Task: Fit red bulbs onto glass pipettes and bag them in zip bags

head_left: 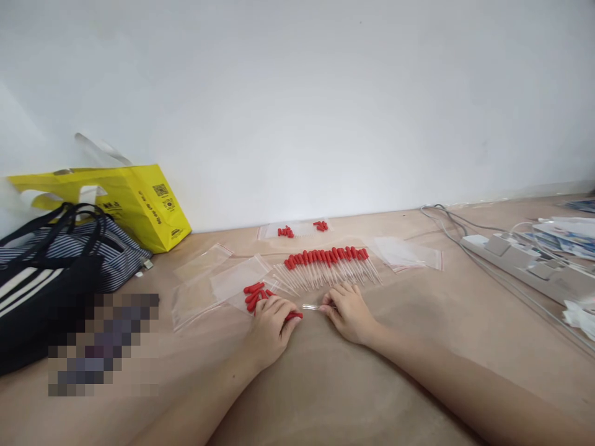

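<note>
Pinched in my left hand is a red rubber dropper bulb, its end pointing toward the right hand. My right hand is closed on a clear glass dropper tube, whose end sticks out to the left, a small gap away from the bulb. Loose red bulbs lie just beyond the left hand, partly covered by it. Behind both hands stretches a row of droppers with red bulbs fitted, their glass tubes aimed toward me. Several bare glass tubes lie at the row's left end.
Clear zip bags lie flat at left, another bag at right. More red bulbs rest on a bag near the wall. A yellow bag and a black bag stand left. At right are a power strip and cables.
</note>
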The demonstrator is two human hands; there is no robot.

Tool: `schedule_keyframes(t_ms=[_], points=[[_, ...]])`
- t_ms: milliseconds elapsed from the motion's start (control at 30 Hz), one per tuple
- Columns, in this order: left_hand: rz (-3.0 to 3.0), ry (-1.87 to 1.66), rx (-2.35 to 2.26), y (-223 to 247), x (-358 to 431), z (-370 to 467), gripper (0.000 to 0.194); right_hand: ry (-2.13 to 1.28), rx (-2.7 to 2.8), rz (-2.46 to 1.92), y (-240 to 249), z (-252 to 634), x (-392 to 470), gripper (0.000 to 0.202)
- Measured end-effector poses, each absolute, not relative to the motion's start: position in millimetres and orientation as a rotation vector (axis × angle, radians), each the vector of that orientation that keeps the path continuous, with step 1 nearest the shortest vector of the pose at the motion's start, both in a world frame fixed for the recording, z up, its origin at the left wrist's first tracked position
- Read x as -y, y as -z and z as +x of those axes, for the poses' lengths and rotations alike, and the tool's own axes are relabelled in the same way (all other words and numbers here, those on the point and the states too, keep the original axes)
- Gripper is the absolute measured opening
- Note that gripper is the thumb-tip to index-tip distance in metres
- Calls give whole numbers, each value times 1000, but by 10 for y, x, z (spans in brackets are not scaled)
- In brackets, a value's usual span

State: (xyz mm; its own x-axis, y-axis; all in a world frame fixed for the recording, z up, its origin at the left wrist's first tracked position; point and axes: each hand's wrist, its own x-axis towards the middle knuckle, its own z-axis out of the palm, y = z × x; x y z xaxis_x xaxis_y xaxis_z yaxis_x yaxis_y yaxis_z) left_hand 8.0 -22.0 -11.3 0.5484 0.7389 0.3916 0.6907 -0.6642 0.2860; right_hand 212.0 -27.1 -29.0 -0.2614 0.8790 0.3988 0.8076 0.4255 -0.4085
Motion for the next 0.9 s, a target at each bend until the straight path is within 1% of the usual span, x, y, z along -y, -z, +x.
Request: schedule_keyframes(t_ms=[167,467,700,900], points=[[2651,-780,-1347,138,214,59,9,-203,2068,-1335,293,2133,310,10],[2715,-902,-1263,124,231,71,15,-187,2117,-1223,254,2091,358,9],[2679,-971,-1252,129,252,111,13,17,2178,-1047,268,2073,411,18],[2698,-923,-1209,115,324,136,15,224,2301,-966,255,2102,414,22]])
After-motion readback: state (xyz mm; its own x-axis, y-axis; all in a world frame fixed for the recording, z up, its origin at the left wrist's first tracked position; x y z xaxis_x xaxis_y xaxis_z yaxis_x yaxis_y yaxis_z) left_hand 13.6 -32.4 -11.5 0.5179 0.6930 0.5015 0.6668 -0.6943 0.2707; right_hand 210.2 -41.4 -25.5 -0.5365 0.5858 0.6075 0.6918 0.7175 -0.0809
